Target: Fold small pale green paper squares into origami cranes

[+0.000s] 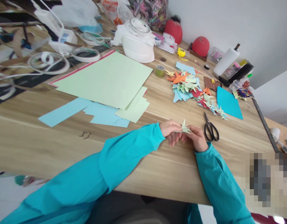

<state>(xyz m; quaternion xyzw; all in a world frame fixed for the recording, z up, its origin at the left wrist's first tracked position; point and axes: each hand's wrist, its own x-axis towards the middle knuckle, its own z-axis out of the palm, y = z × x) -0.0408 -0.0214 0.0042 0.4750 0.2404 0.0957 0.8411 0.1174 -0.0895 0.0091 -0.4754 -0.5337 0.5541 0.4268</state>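
Between my two hands is a small pale green origami crane point(184, 128), one thin point sticking up. My left hand point(171, 129) pinches its left side with thumb and fingers. From the other side my right hand point(196, 137) grips its right edge, the fingers curled beneath. Both hands are just above the wooden table point(157, 168). Black-handled scissors point(211, 129) lie right of my right hand, blades pointing away. Beyond them spreads a heap of folded paper cranes point(187, 85) in orange, green, blue and red.
Large pale green sheets point(106, 81) lie left, with light blue paper strips point(64, 112) at their near edge. A turquoise sheet point(229, 102) lies to the right. Behind are a thread spool point(160, 70), a white covered form point(137, 43), a yellow tape measure point(181, 52) and coiled cables point(48, 63).
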